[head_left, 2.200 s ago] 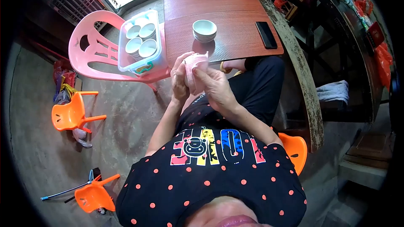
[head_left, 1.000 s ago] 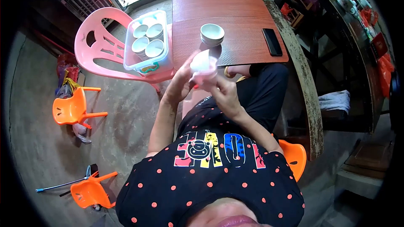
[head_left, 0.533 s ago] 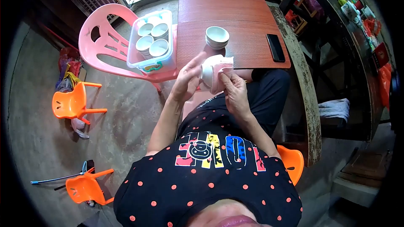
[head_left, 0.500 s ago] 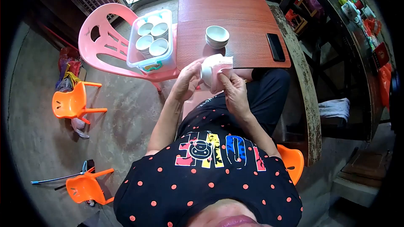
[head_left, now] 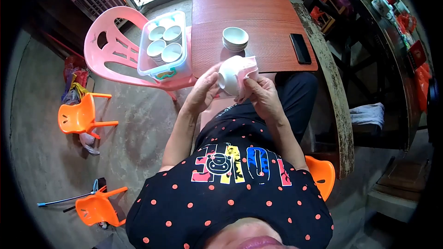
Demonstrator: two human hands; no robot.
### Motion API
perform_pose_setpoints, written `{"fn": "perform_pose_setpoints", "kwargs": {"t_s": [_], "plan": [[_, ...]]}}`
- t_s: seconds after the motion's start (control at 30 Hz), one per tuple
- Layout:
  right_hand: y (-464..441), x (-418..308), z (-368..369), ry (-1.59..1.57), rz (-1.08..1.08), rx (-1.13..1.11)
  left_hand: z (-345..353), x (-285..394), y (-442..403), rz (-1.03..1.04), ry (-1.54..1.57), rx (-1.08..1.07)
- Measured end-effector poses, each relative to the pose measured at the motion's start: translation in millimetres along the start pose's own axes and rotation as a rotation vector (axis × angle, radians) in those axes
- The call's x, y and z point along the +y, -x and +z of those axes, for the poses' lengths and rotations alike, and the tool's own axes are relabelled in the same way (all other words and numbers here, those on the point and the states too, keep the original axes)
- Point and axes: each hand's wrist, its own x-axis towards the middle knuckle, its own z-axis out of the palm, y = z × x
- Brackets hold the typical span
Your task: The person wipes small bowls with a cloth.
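Observation:
A white bowl (head_left: pixel 227 74) is tipped on its side over my lap, its base turned to the left. My left hand (head_left: pixel 204 89) is curled around the base side, fingers partly behind the bowl. Across the rim lies a pale pink cloth (head_left: pixel 248 71), pinched by my right hand (head_left: pixel 265 96) between thumb and fingers. The bowl's inside is hidden by the cloth. Just beyond, a short stack of white bowls (head_left: pixel 235 37) stands upright on the reddish-brown table (head_left: pixel 272 11).
A clear plastic bin (head_left: pixel 162 71) with several stacks of white bowls sits on a pink chair (head_left: pixel 110 23) left of the table. A black phone (head_left: pixel 301 49) lies near the table's right edge. Orange stools (head_left: pixel 77 114) stand on the floor, and a worn wooden bench (head_left: pixel 339 124) runs along the right.
The bowl has turned in my hands, so more of its white outer side shows beside the cloth. My right hand has shifted slightly right and down. The view has moved a little.

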Motion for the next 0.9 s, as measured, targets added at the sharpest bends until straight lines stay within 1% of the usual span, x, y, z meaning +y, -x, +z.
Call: {"fn": "perform_pose_setpoints", "kwargs": {"t_s": [0.07, 0.1, 0.2, 0.23, 0.27, 0.33, 0.37, 0.43, 0.47, 0.53, 0.6, 0.63, 0.73, 0.77, 0.8, 0.87, 0.9], "plan": [[1, 8, -6, 0.117, -0.034, -0.039, 10, -1, 8, -0.042, -0.144, 0.023], [2, 7, -4, 0.092, -0.024, -0.014, 13, 1, 8, -0.028, -0.13, 0.018], [5, -5, -13, 0.08, 0.121, -0.128, 27, 16, 15, 0.143, -0.615, -0.095], [4, -10, -15, 0.099, 0.188, -0.151, 22, 16, 13, 0.291, -0.857, -0.157], [3, -11, -17, 0.046, 0.229, -0.168, 24, 22, 15, 0.366, -1.199, -0.232], [0, -14, -22, -0.057, 0.308, -0.203, 32, 22, 19, 0.356, -1.202, -0.251], [-4, -10, -27, -0.169, 0.328, -0.238, 31, 19, 17, 0.275, -0.914, -0.189], [-6, -11, -29, -0.258, 0.298, -0.203, 20, 10, 13, 0.103, -0.343, -0.068], [-6, -11, -30, -0.304, 0.282, -0.182, 6, 11, 15, -0.052, -0.089, -0.02], [-9, -10, -31, -0.365, 0.259, -0.124, -4, 10, 15, -0.117, -0.133, -0.031], [-13, -4, -35, -0.41, 0.21, -0.037, 3, -1, 15, -0.055, -0.018, -0.056], [-14, -9, -34, -0.466, 0.239, -0.107, 2, -7, 13, -0.023, 0.038, -0.067], [-25, -11, -37, -0.413, 0.004, 0.287, -2, -11, 10, -0.019, 0.18, -0.01], [-20, -19, -39, -0.331, -0.122, 0.294, -7, -13, 8, -0.018, 0.305, -0.06], [-14, -25, -39, -0.259, -0.22, 0.292, -3, -11, 7, 0.007, 0.283, -0.016], [-3, -25, -52, 0.049, -0.206, 0.05, 6, -9, 8, 0.043, 0.236, 0.079], [8, -28, -33, 0.305, -0.214, 0.044, -6, -14, 5, 0.066, 0.172, 0.075]]}}
